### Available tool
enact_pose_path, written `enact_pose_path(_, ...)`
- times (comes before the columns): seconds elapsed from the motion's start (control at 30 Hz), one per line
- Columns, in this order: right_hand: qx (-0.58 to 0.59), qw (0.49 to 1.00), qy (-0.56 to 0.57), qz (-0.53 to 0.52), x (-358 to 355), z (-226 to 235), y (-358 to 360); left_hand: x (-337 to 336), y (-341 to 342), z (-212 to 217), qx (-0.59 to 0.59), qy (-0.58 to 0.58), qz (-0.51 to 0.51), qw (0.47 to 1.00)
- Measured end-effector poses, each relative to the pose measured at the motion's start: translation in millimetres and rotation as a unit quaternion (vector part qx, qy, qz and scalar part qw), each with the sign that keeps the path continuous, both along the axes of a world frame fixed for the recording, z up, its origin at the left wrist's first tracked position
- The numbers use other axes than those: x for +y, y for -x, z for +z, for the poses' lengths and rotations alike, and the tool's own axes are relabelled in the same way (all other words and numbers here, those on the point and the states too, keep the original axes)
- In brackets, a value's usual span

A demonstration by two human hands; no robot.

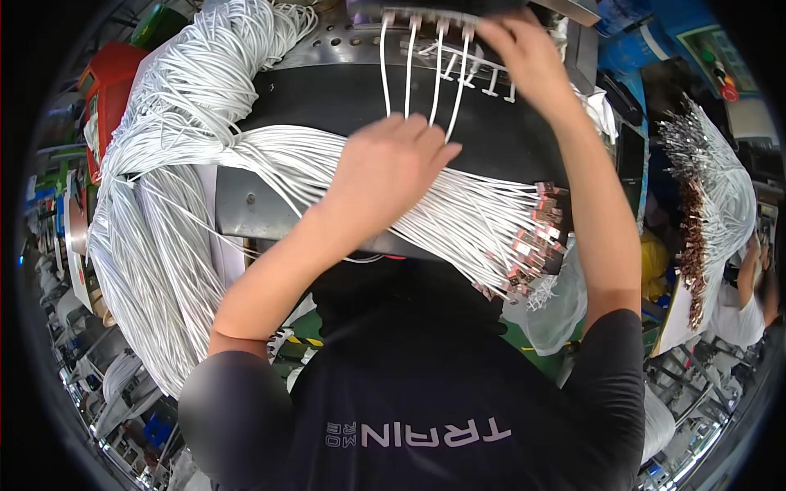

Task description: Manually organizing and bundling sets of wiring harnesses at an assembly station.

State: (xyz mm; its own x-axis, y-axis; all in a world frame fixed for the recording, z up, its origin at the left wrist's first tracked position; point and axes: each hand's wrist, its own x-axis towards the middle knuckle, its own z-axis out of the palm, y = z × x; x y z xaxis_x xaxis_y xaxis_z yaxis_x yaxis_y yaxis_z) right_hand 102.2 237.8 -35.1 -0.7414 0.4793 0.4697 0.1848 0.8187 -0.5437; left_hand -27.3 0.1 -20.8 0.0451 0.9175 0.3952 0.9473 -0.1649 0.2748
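Several white cables (pixel 408 69) hang in a row from small connectors (pixel 442 27) at the far machine edge. Their lower parts run under my left hand (pixel 391 164), whose curled fingers are closed on them. Beneath that hand lies a thick bundle of white cables (pixel 458 209), its brown and red connector ends (pixel 536 241) fanned out at the right. My right hand (pixel 524 53) is up by the right end of the connector row. Its fingers are stretched out and slightly blurred, with nothing visible in them; the machine partly hides the fingertips.
A big heap of white cable (pixel 209 74) rises at the far left, and long hanks (pixel 151 278) drape down beside it. White plastic pieces (pixel 491 82) lie near the machine. A clear bag (pixel 548 311) hangs at the near right. Another cable bundle (pixel 720 196) stands farther right, close to another person.
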Motion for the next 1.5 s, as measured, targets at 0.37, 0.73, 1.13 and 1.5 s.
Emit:
enact_pose_path(0.37, 0.072, 0.982, -0.100, -0.143, 137, -36, 89, 138, 59, 30, -0.032, 0.152, 0.066, 0.986)
enact_pose_path(0.73, -0.028, 0.981, -0.191, -0.033, -24, 25, 54, 138, 79, -5, 0.028, -0.067, 0.183, 0.980)
enact_pose_path(1.13, -0.160, 0.942, -0.188, -0.227, -11, -5, 64, 143, 67, -2, 0.193, -0.086, 0.224, 0.951)
enact_pose_path(1.5, 0.300, 0.816, 0.087, -0.487, -115, -11, -176, -128, 50, 5, -0.710, 0.178, -0.211, 0.648)
